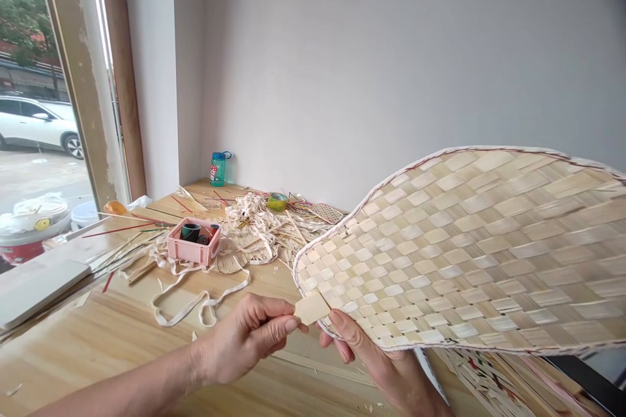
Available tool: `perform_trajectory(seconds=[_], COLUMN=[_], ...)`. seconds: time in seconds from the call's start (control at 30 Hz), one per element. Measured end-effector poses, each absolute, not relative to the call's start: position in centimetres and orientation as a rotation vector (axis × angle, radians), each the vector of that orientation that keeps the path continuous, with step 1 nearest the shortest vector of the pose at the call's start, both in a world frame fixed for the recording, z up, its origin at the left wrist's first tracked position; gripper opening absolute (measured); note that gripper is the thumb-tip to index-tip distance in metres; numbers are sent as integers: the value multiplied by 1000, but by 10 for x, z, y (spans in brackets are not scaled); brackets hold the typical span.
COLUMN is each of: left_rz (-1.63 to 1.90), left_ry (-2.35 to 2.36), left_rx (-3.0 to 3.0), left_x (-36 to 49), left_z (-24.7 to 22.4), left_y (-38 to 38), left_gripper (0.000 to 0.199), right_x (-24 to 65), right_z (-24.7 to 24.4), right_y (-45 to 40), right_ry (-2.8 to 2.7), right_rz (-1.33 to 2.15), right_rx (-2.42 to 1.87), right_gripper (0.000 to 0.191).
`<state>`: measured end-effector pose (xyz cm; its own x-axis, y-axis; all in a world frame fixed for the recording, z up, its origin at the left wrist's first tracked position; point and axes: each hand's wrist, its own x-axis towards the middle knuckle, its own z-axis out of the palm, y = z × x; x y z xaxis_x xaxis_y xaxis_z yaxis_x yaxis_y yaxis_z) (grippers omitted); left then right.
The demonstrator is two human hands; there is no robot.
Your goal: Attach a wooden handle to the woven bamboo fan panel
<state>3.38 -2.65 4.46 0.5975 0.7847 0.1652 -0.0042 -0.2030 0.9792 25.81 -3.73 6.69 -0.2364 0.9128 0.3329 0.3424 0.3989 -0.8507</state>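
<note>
out past the window [63,78] at far left, a white car [34,124] is parked. on the wooden table [73,365], a pink plastic crate [193,253] holds dark spools [190,232] together, apparently so they cannot roll among the thin red and green strips beside it. a cream ribbon [195,303] loops loosely across the tabletop on the near side. at the far edge, a teal water bottle [218,169] stands by the wall, set back from the work, and a tangle of woven offcuts [249,221] lies just to its right. near the middle, the left hand [249,339] pinches a small pale chip [312,307] between thumb and fingertips, its end right at the rim. the right hand [372,358] pinches that rim between thumb and fingers, which seems to keep the near corner steady. from there the woven panel [464,254], bound with a cream edge and red stitching, rises tilted off the table and runs out of view at right.
</note>
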Motion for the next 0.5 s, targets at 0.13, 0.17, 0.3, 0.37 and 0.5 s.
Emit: perform_trajectory(seconds=[0.13,0.17,0.3,0.37,0.5], left_rz=[867,893,1020,1040,1048], left_ry=[684,691,706,699,684], left_rx=[1522,1512,1478,1439,1394], left_x=[42,45,58,63,68], left_z=[34,32,23,18,12], left_y=[-23,-23,-25,-27,-27], left_gripper=[58,58,55,53,53], right_x=[260,260,260,259,257], right_z=[62,62,61,63,69], right_y=[-29,-27,-23,-23,-20], right_ry=[-1756,-1751,-1652,-1586,-1614], right_rz=[924,951,1035,1036,922], right_rx=[-1098,-1092,-1054,-1036,-997], right_gripper=[53,53,50,47,37])
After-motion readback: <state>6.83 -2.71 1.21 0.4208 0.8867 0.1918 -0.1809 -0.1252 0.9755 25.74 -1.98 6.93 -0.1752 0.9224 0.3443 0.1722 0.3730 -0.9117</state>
